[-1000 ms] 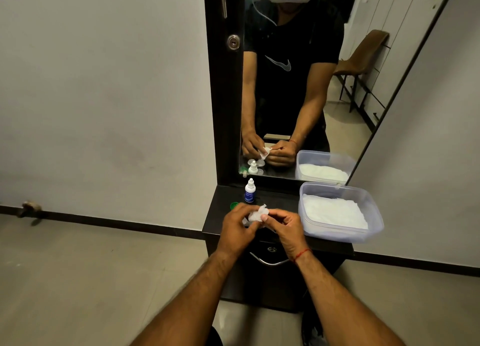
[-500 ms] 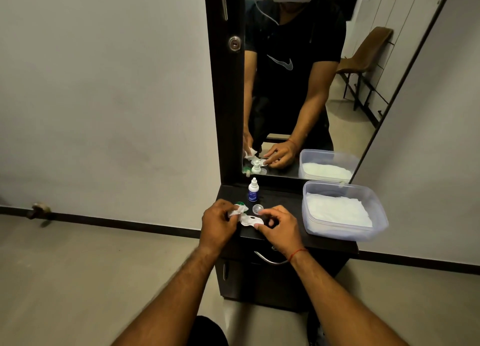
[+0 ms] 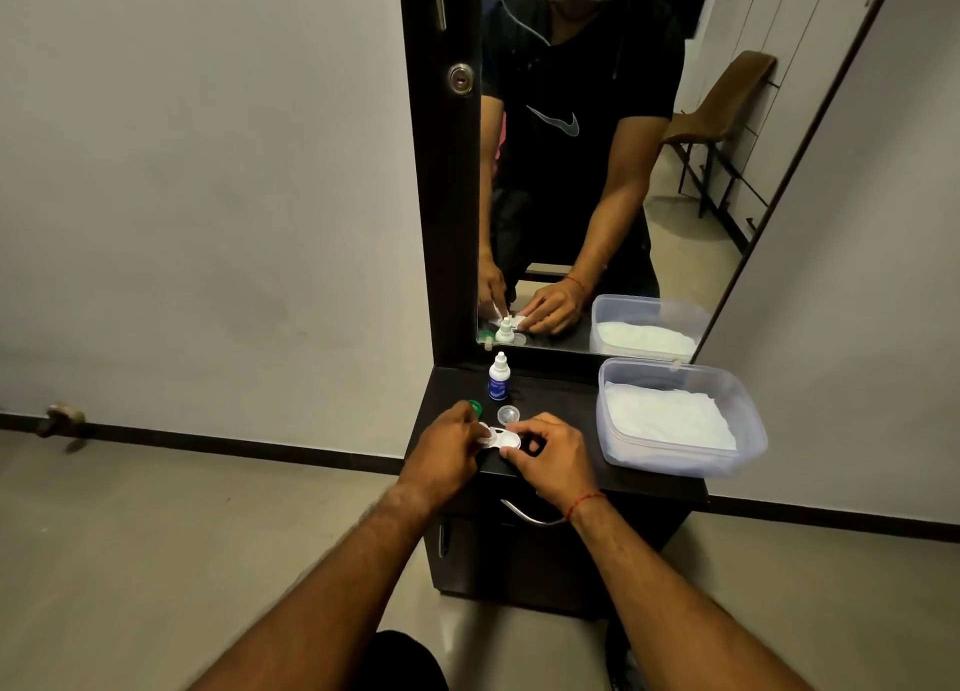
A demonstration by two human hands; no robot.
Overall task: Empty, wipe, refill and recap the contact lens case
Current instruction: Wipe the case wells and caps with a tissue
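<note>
Lens case (image 3: 502, 438): lay on the bench (image 3: 558, 399), near its front edge, between both hands.
Left hand (image 3: 451, 443): pinched the case's left end, perhaps through a tissue.
Right hand (image 3: 551, 456): fingertips gripped its right end.
Clear cap (image 3: 508, 414): just behind the case.
Dropper bottle (image 3: 498, 377): upright, farther back.

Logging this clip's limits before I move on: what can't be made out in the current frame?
- Contact lens case, head view: wells too small to tell wet or dry; both ends under fingers.
- Left hand: whatever it pinches is hidden by its fingers.
- Dropper bottle: label too small to read.
</note>
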